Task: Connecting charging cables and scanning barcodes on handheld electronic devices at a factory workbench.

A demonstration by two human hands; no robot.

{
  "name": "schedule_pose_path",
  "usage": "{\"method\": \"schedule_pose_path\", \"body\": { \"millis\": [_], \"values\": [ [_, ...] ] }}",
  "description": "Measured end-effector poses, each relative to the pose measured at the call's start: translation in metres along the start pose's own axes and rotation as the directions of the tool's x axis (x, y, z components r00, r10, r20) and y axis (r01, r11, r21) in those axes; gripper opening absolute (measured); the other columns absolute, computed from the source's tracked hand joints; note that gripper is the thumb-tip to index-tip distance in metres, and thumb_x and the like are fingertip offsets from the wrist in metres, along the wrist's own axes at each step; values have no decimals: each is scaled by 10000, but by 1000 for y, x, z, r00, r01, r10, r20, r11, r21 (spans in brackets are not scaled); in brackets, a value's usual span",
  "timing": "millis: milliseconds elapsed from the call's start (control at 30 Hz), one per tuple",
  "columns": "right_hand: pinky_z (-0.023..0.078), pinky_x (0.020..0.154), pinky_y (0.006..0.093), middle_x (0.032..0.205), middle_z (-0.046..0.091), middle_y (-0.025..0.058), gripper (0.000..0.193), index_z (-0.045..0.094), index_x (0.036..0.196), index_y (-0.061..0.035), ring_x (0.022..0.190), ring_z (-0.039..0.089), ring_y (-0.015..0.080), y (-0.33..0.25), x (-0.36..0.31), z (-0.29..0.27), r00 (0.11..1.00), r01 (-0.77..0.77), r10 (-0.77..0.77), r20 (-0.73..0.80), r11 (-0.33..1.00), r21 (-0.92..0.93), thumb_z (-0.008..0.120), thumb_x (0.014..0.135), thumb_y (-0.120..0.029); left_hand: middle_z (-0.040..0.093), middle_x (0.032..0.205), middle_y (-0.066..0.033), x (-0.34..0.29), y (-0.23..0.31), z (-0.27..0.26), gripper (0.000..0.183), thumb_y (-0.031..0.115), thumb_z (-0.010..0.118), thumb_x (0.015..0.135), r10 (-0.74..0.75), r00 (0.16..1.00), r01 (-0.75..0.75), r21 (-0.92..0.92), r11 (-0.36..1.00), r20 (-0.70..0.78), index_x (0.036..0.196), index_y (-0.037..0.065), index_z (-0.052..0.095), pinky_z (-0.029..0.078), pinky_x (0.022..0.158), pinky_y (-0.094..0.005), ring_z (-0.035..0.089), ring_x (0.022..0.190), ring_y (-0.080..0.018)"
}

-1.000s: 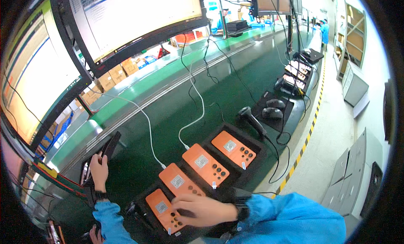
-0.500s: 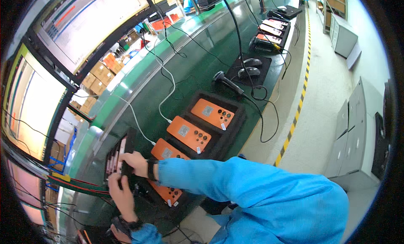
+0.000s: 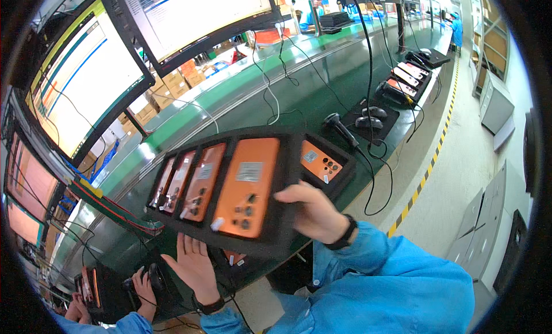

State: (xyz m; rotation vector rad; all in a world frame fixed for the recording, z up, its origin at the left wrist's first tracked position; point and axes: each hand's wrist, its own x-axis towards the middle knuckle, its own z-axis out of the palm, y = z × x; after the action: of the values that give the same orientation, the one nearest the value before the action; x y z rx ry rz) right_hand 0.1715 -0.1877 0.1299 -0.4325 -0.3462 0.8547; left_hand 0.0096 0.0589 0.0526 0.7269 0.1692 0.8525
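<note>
A black foam tray (image 3: 292, 155) is lifted over the bench and tilted, showing several orange phones (image 3: 244, 178) in its slots, camera sides toward me on the nearest ones. My right hand (image 3: 316, 213) grips the tray's right end, thumb over its face; the other fingers are hidden behind it. Below the tray's lower edge is my left hand (image 3: 196, 270), fingers stretched out and apart. Its fingertips come up to that edge; whether they touch it I cannot tell. Partly covered behind the lifted tray, another orange phone (image 3: 319, 161) lies in a tray on the bench.
A handheld scanner (image 3: 340, 130) and two mice (image 3: 369, 123) lie farther right on the green bench (image 3: 310, 92). Monitors (image 3: 86, 75) stand at the left. At lower left, a co-worker's hand (image 3: 144, 285) rests by a black mouse (image 3: 155, 275). Cables hang over the bench.
The tray of phones has come up off the bench's left side, toward me and rightward, in my right hand. My left hand has dropped below it and spread. The view has turned left.
</note>
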Motion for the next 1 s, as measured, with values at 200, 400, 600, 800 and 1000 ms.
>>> {"method": "schedule_pose_path", "body": {
  "millis": [200,400,600,800,1000],
  "values": [
    [531,887,395,1100,648,208,572,531,1240,41,958,659,300,-51,-120,-21,939,298,-297,-175,954,-21,566,697,-136,506,1314,-145,-12,22,18,813,632,472,913,-75,965,144,-269,952,251,1400,-11,370,402,1033,-400,461,1254,-243],
    [535,878,393,1097,647,213,582,526,1244,44,951,661,303,-83,-231,-32,747,489,-518,-417,853,-184,569,692,-135,579,1084,-86,-42,-17,91,469,359,568,905,-118,955,136,48,990,-273,1245,47,487,468,797,-414,554,957,-206],
    [540,868,391,1093,646,217,592,521,1249,47,944,662,306,-99,-322,-66,492,547,-584,-646,784,-292,572,687,-133,678,839,-45,-55,-78,119,278,176,654,881,-687,702,698,374,611,-187,1105,20,602,520,587,-264,625,706,-125],
    [544,859,389,1089,646,221,602,516,1253,49,937,663,309,-160,-379,-111,328,514,-513,-794,801,-305,576,682,-132,690,926,-62,-66,-168,195,371,201,677,867,-938,147,555,811,-184,-313,1168,2,592,516,582,-261,646,755,-120],
    [548,849,387,1085,645,226,612,511,1257,52,930,664,312,-288,-453,-135,237,457,-427,-873,842,-288,579,677,-130,562,1274,-169,-69,-293,318,562,293,604,904,-912,-176,509,759,-406,-370,1323,-48,452,482,930,-387,560,1158,-251]
  ]
}}
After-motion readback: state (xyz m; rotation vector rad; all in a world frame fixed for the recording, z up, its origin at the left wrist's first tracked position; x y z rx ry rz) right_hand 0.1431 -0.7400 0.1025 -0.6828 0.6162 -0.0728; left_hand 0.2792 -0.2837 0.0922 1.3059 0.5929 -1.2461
